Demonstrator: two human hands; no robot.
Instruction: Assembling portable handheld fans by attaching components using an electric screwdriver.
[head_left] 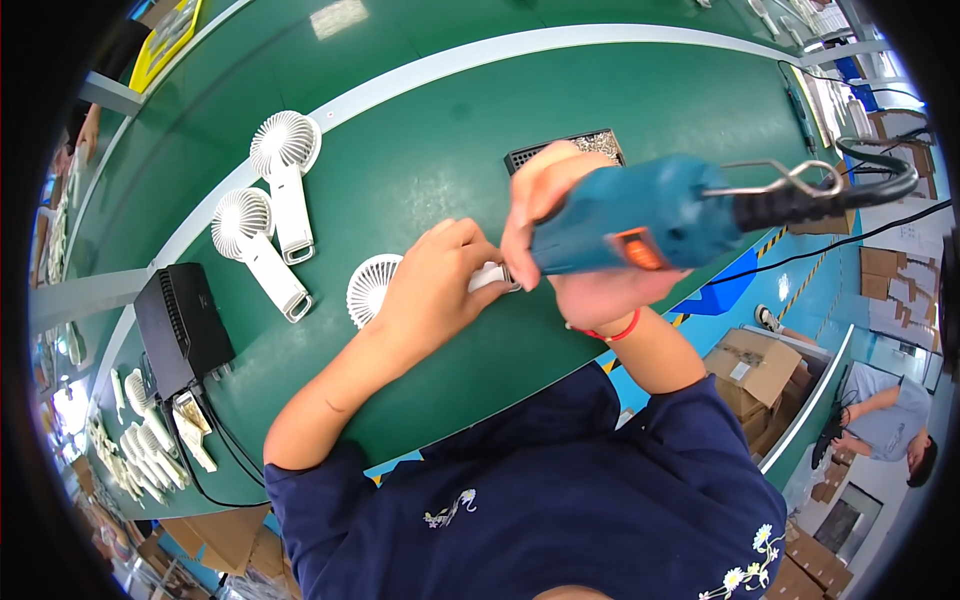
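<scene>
My left hand (pixel 440 280) is closed around the handle of a white handheld fan (pixel 372 288) lying on the green bench. The fan's round grille shows to the left of my wrist, and the handle's end shows by my fingertips. In my right hand (pixel 545 200) is a teal electric screwdriver (pixel 640 215) with an orange switch, held lying over sideways. Its front end is hidden behind my fingers, near the fan handle's end. A wire hook and a black cord run from its back end. Beyond my right hand sits a black tray (pixel 600 143) of small metal screws.
Two white handheld fans (pixel 285 160) lie on the bench to the left. A black power box (pixel 185 325) with cables stands at the left edge, beside several white fan parts (pixel 145 450). Cardboard boxes (pixel 750 370) stand at the right, and a person (pixel 885 425) works farther off.
</scene>
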